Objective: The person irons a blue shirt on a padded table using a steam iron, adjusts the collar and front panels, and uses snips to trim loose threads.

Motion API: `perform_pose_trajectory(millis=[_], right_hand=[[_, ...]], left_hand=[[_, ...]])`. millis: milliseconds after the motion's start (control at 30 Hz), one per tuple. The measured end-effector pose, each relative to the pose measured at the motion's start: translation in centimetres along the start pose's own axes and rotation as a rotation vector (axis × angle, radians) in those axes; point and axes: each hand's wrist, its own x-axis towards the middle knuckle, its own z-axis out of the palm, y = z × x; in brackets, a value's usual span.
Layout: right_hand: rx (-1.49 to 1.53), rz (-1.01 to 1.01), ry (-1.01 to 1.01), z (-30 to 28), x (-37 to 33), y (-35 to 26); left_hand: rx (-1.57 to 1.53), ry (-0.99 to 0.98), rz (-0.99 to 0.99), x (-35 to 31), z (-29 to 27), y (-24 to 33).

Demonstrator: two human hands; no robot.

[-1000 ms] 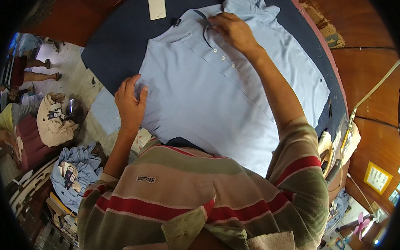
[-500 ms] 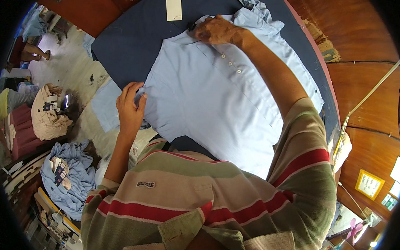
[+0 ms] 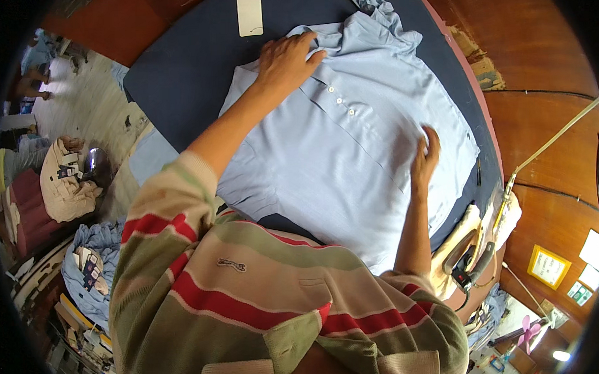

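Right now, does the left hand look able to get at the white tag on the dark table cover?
Probably yes: the white tag lies uncovered on the dark table cover, just beyond the left hand, with nothing standing between them. Its fingers would first have to leave the light blue shirt.

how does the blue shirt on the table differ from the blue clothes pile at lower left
The shirt lies spread out, while the clothes pile is bunched and crumpled. The shirt shows white buttons on top; the pile shows dark-and-white tags. The left hand is at the shirt's collar; neither hand is on the pile. Both are blue cloth.
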Motion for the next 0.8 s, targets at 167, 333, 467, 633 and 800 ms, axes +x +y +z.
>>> perform_pose_trajectory(millis=[167,333,467,633,800], right_hand=[[-0.860,0.407,-0.113,-9.8,-10.9,10.1],[-0.841,0.398,-0.172,-12.2,-12.9,11.7],[-0.837,0.416,-0.149,-12.3,-12.8,11.6],[-0.758,0.327,-0.064,-13.1,-11.9,10.9],[-0.817,0.387,-0.136,-12.6,-13.0,12.5]], left_hand=[[-0.160,-0.106,-0.065,3.6,5.5,-2.9],[0.209,0.155,0.344,3.6,6.9,-4.0],[0.268,0.053,0.263,4.0,4.3,-4.1],[0.057,-0.181,0.150,1.0,1.9,-2.2],[0.171,-0.258,0.211,-0.4,3.0,-2.7]])
